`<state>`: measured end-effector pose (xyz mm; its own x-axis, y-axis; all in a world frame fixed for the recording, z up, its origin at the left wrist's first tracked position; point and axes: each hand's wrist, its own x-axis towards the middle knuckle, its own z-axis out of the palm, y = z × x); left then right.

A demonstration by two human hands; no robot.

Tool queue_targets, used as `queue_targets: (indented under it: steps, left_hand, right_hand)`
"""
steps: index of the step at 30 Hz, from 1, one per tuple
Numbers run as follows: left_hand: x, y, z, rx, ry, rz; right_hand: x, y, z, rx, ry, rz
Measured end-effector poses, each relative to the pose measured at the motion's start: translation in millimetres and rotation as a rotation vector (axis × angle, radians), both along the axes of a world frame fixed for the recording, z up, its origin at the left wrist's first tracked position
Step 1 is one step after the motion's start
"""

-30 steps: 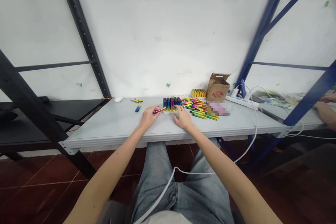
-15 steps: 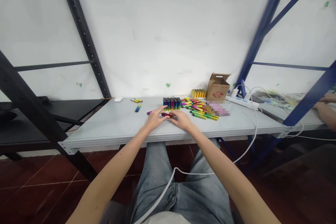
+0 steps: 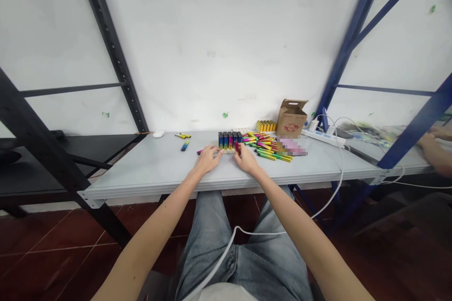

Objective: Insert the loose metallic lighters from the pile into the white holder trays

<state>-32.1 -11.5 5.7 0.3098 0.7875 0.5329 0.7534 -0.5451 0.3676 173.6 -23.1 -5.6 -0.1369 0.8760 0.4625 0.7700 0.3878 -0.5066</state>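
Slim metallic lighters [image 3: 225,141] with black tops stand upright in rows in a low white tray [image 3: 229,151] in front of me. At the front right of these rows, my right hand [image 3: 247,160] pinches a magenta lighter [image 3: 237,147] held upright. My left hand [image 3: 207,160] rests at the tray's front left corner, fingers bent and apart; I see nothing held in it. Partly behind that hand lies a pink lighter [image 3: 199,152]. A loose pile of green, gold and pink lighters [image 3: 266,146] spreads just right of the rows.
A blue-yellow lighter [image 3: 185,145], yellow ones [image 3: 182,136] and a white mouse-like object [image 3: 158,134] lie leftward. Behind the pile stand gold-coloured lighters [image 3: 266,125] and a brown carton [image 3: 292,120]. A power strip [image 3: 325,138] trails a white cable. Another person's hand [image 3: 432,143] shows far right.
The dark red lighter held flat between both hands is now upright in my right hand, by the tray. My left hand has drawn slightly back from it.
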Motion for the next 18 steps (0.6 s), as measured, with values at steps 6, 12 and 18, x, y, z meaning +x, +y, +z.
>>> queue_targets:
  steps: [6,12,18]
  left_hand:
    - [0,2,-2.8,-0.039,0.141,-0.036]
    - [-2,2,-3.6,-0.063,0.180,-0.053]
    - [-3,4,-7.4,-0.057,0.279,-0.036]
  right_hand:
    - [5,12,-6.1,0.027,0.240,0.035]
    - [8,15,-4.3,0.001,0.509,0.009]
    - [8,15,-1.7,-0.056,0.879,0.018]
